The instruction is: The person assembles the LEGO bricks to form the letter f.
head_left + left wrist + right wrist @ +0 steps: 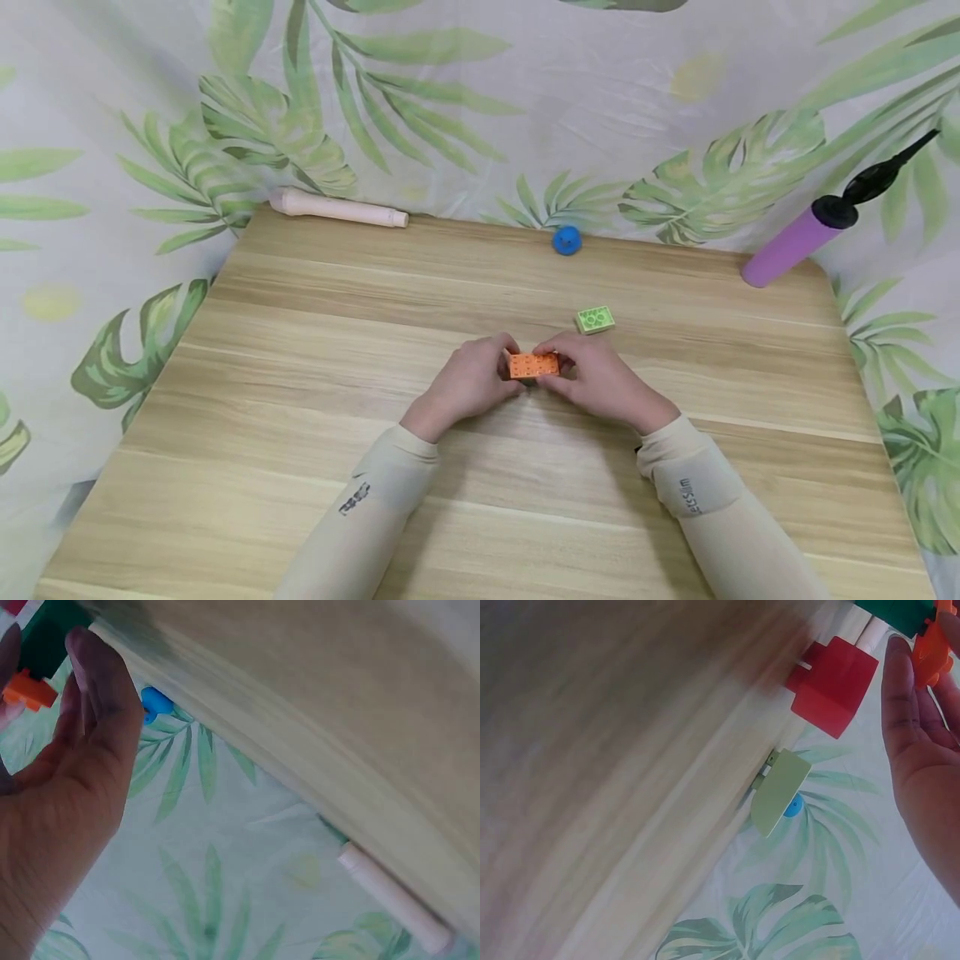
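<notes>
Both hands meet near the table's middle around an orange toy brick (534, 366) with studs, which sits against a dark green block (900, 613) under it. The left hand (474, 377) holds the brick's left end between thumb and fingers. On the other end, thumb and fingers of the right hand (600, 377) pinch it. In the right wrist view, a red block (836, 686) stands on the table just beyond the right hand; the head view does not show it. Behind the right hand lies a light green brick (596, 319), its studless side with round hollows facing up.
At the table's back edge are a pale pink tube (341, 208), a small blue round toy (567, 241) and, on the right, a purple hand pump (791, 246) with a black nozzle. A leaf-patterned cloth (465, 108) hangs behind the wooden table (300, 350).
</notes>
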Demonstrator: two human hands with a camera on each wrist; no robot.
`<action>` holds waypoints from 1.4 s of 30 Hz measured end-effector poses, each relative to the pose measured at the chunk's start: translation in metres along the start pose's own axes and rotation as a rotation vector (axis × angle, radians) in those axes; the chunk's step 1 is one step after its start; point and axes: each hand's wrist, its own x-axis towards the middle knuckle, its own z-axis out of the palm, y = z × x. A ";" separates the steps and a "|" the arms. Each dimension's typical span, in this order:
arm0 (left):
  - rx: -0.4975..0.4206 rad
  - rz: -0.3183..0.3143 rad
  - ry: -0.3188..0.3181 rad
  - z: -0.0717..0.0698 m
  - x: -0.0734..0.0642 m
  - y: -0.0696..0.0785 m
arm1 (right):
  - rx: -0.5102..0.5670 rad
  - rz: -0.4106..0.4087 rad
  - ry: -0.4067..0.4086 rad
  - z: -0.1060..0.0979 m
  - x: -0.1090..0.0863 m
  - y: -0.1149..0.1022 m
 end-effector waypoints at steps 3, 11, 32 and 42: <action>-0.012 0.037 0.028 -0.006 -0.002 0.000 | -0.003 0.008 0.004 -0.001 0.000 0.000; -0.022 0.088 0.067 -0.011 -0.003 -0.002 | -0.021 0.007 0.016 0.000 0.000 -0.001; -0.067 -0.019 0.050 -0.010 -0.004 0.005 | 0.000 0.002 0.033 0.003 -0.001 0.002; -0.078 -0.015 0.067 -0.010 -0.007 0.005 | -0.022 -0.009 0.035 0.002 -0.001 0.002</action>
